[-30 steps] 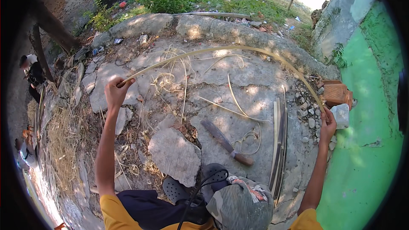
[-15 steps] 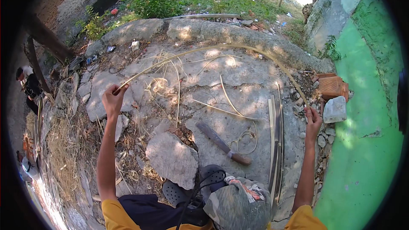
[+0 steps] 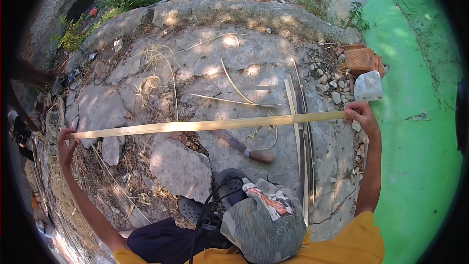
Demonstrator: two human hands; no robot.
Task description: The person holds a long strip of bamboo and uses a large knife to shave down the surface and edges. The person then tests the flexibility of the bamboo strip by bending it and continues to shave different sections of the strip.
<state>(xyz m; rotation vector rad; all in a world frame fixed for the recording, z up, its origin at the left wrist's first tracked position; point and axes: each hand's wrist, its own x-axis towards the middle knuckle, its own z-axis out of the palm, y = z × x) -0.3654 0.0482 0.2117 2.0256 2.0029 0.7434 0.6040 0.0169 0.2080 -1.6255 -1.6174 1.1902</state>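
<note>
A long, flat, pale bamboo strip (image 3: 229, 123) is stretched nearly straight across the view, above the ground. My left hand (image 3: 67, 147) pinches its left end between thumb and fingers. At the other end, my right hand (image 3: 364, 117) is closed on the strip, thumb and fingers pressed together. Below the strip lies a machete (image 3: 260, 157) with a wooden handle; part of its blade is hidden behind the bamboo. Several long narrow strips (image 3: 308, 166), some pale and some dark, lie side by side near my right arm. Thin pale slivers (image 3: 237, 100) lie beyond the strip.
A broken stone slab (image 3: 181, 168) lies near my dark clogs (image 3: 229, 181). Curled shavings (image 3: 151, 85) are scattered at the left. Terracotta blocks (image 3: 361, 58) and a whitish block (image 3: 369, 86) stand by the green wall (image 3: 415, 166). A low concrete kerb (image 3: 244, 14) runs across the far side.
The strip was arched away from me; now it is nearly straight and closer, its flat face showing. My hands have moved farther apart, the left one lower. The view has shifted.
</note>
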